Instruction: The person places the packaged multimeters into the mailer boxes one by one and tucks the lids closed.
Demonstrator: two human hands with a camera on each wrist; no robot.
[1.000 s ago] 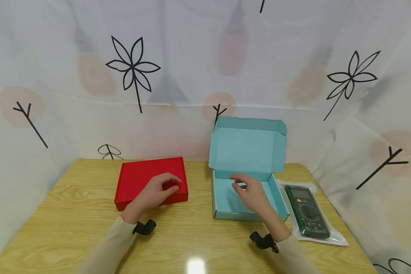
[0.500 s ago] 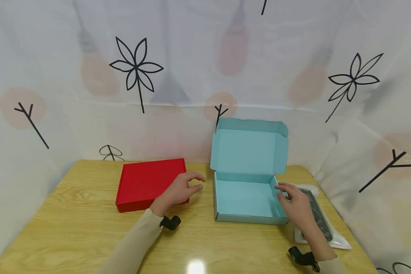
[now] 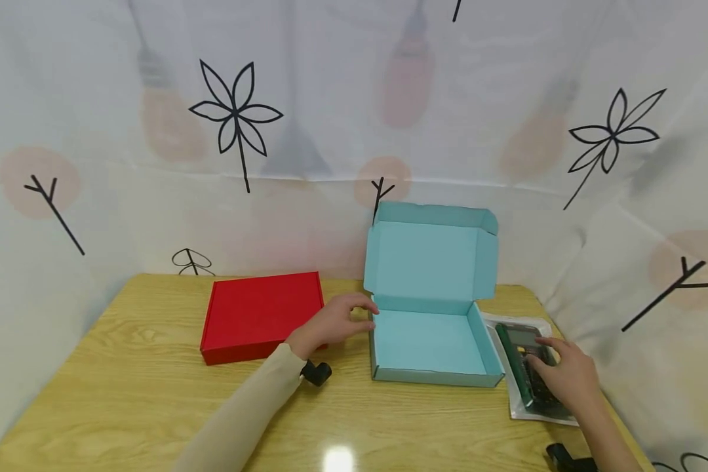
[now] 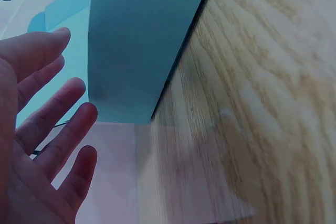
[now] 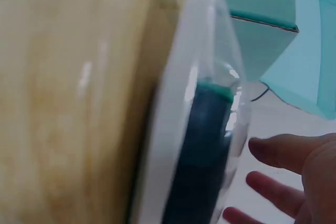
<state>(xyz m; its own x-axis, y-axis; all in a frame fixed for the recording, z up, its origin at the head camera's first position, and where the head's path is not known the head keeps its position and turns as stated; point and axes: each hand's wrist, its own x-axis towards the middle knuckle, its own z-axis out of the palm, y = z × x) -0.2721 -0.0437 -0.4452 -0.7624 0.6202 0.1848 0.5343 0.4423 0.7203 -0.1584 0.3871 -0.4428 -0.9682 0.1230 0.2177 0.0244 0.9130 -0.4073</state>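
Observation:
An open light-blue cardboard box (image 3: 436, 379) stands right of centre on the table, its lid (image 3: 427, 262) raised at the back. My left hand (image 3: 336, 319) is at the box's left wall, fingers loosely spread; in the left wrist view the fingertips (image 4: 86, 111) come close to that blue wall (image 4: 136, 45). To the right of the box lies a multimeter (image 3: 522, 367) in a clear plastic bag (image 3: 516, 410). Over it hovers my right hand (image 3: 569, 373), thumb and fingers apart. In the right wrist view, the thumb (image 5: 283, 150) is close to the bag's edge.
A closed red box (image 3: 259, 314) lies on the wooden table (image 3: 124, 380), left of the blue one. Behind the table hangs a white cloth (image 3: 307, 131) printed with flowers and twigs. Each wrist wears a small black camera (image 3: 316, 373).
My right hand has moved right, from inside the blue box to above the bagged multimeter. My left hand has shifted right, from the red box to the blue box's left side.

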